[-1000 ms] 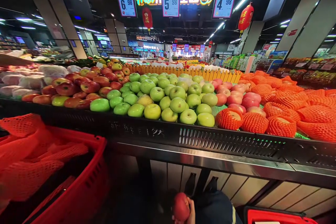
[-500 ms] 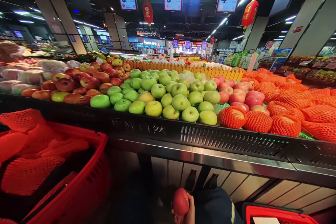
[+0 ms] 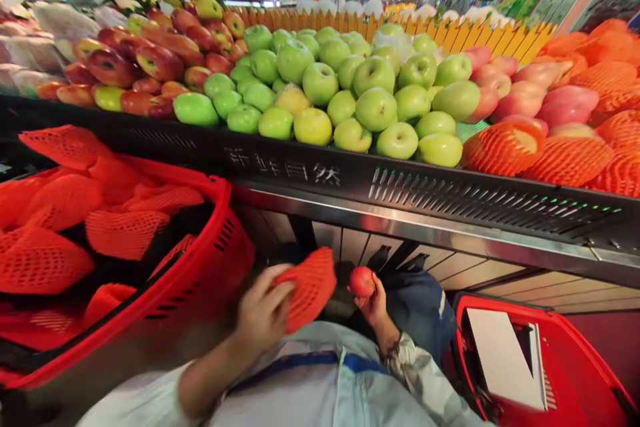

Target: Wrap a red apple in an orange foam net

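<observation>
Now I see both hands low, below the front edge of the worktop (image 3: pixel 450 193) that carries green apples (image 3: pixel 360 90). The left hand (image 3: pixel 260 313) has its fingers clenched on an orange foam net (image 3: pixel 310 283). The right hand (image 3: pixel 374 307), just beside the net, grasps a red apple (image 3: pixel 361 280) in closed fingers. A red basket (image 3: pixel 210 280) stands below the worktop's left part.

The only camera sits on the person's head, looking forward and steeply down. The left hand (image 3: pixel 261 312) and right hand (image 3: pixel 374 307) lie very near below it; the fruit display (image 3: pixel 400 188) stands close ahead.
</observation>
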`<action>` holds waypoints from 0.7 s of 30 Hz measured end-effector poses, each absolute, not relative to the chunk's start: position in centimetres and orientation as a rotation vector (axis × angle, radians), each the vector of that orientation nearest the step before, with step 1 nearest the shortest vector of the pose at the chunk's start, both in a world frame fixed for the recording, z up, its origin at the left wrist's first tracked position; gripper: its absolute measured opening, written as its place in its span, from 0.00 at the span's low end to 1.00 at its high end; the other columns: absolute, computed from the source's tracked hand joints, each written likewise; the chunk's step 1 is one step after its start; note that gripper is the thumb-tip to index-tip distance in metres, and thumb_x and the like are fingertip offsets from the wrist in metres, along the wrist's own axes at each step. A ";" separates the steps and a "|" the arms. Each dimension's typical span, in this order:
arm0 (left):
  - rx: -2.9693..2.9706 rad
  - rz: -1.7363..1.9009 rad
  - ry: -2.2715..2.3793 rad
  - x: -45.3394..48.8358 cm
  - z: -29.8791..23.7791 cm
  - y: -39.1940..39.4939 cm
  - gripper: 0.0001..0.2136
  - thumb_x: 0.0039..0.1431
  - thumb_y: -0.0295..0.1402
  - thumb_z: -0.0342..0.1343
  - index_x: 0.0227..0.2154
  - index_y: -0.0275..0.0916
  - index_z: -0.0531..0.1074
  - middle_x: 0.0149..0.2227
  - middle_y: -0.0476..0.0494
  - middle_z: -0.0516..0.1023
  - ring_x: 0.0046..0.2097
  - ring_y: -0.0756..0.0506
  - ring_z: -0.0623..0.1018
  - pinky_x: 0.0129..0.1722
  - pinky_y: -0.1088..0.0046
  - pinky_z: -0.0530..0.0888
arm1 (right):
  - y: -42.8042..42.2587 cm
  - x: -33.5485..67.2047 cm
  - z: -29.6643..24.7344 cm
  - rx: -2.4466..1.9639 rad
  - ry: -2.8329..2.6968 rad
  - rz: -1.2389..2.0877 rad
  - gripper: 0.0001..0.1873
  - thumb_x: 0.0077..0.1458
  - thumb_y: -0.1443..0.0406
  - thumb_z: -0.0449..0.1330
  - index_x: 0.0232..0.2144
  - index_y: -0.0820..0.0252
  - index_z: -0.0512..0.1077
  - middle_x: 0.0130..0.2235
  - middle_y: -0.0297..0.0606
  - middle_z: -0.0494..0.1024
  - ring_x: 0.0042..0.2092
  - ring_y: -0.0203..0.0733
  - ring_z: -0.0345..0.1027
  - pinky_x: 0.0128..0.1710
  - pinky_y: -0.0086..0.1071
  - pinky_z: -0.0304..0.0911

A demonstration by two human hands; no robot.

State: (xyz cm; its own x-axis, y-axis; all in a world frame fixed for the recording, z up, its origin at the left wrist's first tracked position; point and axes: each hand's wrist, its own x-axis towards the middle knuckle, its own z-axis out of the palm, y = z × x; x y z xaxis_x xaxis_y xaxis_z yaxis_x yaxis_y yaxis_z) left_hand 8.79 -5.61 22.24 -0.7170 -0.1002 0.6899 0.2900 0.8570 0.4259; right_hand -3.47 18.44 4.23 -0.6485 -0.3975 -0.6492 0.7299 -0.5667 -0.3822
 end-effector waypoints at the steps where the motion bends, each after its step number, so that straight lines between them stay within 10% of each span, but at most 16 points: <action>1: -0.212 -0.767 -2.310 7.6 20.2 -4.3 0.12 0.55 0.21 0.55 0.39 0.40 0.76 0.47 0.43 0.77 0.45 0.49 0.80 0.42 0.76 0.78 | 18.4 -3.4 4.5 0.681 0.854 -2.226 0.18 0.60 0.55 0.57 0.46 0.60 0.69 0.32 0.40 0.82 0.30 0.44 0.78 0.18 0.28 0.67; 9: 0.066 -1.450 -2.745 1.4 8.0 -0.1 0.22 0.45 0.13 0.51 0.43 0.34 0.77 0.49 0.37 0.75 0.51 0.44 0.78 0.52 0.68 0.77 | 19.1 -2.8 3.3 0.687 0.823 -2.281 0.15 0.61 0.57 0.61 0.45 0.60 0.72 0.33 0.34 0.82 0.27 0.37 0.76 0.21 0.28 0.70; 14: 0.005 -1.486 -2.824 2.0 6.6 -0.5 0.21 0.57 0.27 0.57 0.54 0.34 0.72 0.65 0.32 0.62 0.67 0.39 0.67 0.70 0.59 0.65 | 18.7 -2.7 2.6 0.592 0.784 -2.196 0.23 0.55 0.50 0.64 0.45 0.61 0.73 0.36 0.38 0.82 0.31 0.41 0.77 0.25 0.32 0.72; 18: 0.090 -1.562 -2.867 2.2 6.0 -0.4 0.34 0.45 0.38 0.71 0.57 0.37 0.70 0.71 0.33 0.55 0.71 0.34 0.60 0.73 0.53 0.60 | 18.7 -2.7 2.1 0.491 0.754 -2.135 0.27 0.52 0.48 0.65 0.47 0.59 0.74 0.40 0.40 0.83 0.38 0.45 0.79 0.30 0.35 0.74; 21: 0.310 -1.610 -2.741 2.1 6.1 -0.2 0.19 0.62 0.32 0.53 0.56 0.40 0.70 0.66 0.39 0.64 0.68 0.42 0.64 0.72 0.59 0.61 | 19.1 -2.7 1.8 0.471 0.806 -2.122 0.27 0.50 0.46 0.66 0.45 0.58 0.74 0.36 0.37 0.83 0.33 0.43 0.77 0.26 0.33 0.72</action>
State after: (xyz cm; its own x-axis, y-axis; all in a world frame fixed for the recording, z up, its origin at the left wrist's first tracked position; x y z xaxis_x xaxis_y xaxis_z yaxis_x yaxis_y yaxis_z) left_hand 2.09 -0.19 6.12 -0.9798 -0.1405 -0.1425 -0.1928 0.4734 0.8595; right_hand -2.69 19.06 1.75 -0.6104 -0.5526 -0.5675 0.7900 -0.4768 -0.3854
